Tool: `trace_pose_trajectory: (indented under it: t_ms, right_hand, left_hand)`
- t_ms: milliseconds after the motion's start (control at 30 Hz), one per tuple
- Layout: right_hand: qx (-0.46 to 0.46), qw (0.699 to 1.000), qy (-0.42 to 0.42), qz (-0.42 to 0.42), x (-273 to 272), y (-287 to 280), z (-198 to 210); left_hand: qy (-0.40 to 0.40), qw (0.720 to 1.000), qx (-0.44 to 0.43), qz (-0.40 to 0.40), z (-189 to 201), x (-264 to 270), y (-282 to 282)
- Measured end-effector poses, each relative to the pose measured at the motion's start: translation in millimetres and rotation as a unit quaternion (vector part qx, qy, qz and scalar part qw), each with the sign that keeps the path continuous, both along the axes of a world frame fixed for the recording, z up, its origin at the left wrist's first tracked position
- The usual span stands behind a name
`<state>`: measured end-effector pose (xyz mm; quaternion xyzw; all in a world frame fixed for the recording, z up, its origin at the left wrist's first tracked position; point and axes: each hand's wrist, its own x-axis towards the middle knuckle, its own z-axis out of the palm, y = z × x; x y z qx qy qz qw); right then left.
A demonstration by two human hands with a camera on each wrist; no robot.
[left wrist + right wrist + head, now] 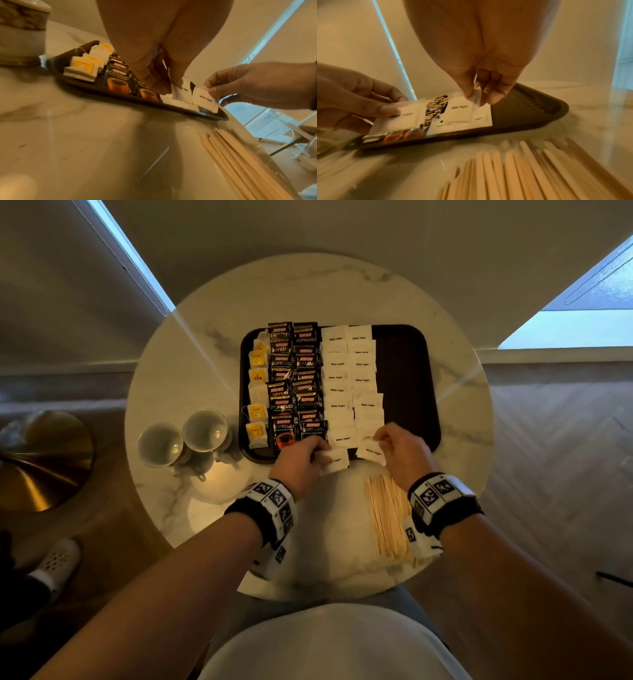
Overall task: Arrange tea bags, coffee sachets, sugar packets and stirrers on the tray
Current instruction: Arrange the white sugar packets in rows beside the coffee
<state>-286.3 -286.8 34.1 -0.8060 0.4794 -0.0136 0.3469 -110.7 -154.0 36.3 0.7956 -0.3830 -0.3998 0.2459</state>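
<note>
A dark brown tray (404, 378) on the round marble table holds a column of tea bags (257, 392), two columns of black coffee sachets (296, 385) and two columns of white sugar packets (349, 378). Its right part is bare. At the tray's near edge my left hand (318, 451) pinches a small stack of sugar packets (335, 462) (402, 121). My right hand (378, 440) pinches one sugar packet (371, 451) (458, 111) by its top corner, just above the tray. A pile of wooden stirrers (388, 518) lies on the table below my right wrist.
Two cups (161, 445) (205, 431) stand on the table left of the tray. A brass lamp base (37, 460) sits on the floor at the left. The table edge runs close behind the stirrers (522, 169).
</note>
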Motion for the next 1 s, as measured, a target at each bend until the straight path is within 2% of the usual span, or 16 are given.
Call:
trace_pose_trajectory:
  t_ms: [133, 267, 433, 600, 767, 1000]
  right_hand:
    - [-0.02, 1.0, 0.01, 0.003, 7, -27, -10]
    - [-0.019, 0.999, 0.035, 0.032, 15, -36, -21]
    - [-0.034, 0.997, 0.051, 0.045, 7, -38, -36]
    - [-0.016, 0.997, 0.065, -0.048, 5, -33, -44]
    - [-0.007, 0.995, 0.071, -0.063, 10, -26, -48]
    - [-0.003, 0.994, 0.065, -0.091, 21, -39, -42]
  left_hand:
    - [-0.026, 0.999, -0.034, 0.008, -3, -4, -36]
    - [-0.053, 0.998, -0.002, -0.018, -16, -7, -57]
    - [-0.119, 0.991, 0.012, -0.066, -31, -12, -58]
    - [-0.199, 0.972, -0.024, -0.125, -40, -11, -57]
    - [-0.262, 0.945, 0.016, -0.196, -43, -11, -57]
    - [-0.258, 0.949, -0.004, -0.179, -41, -13, -60]
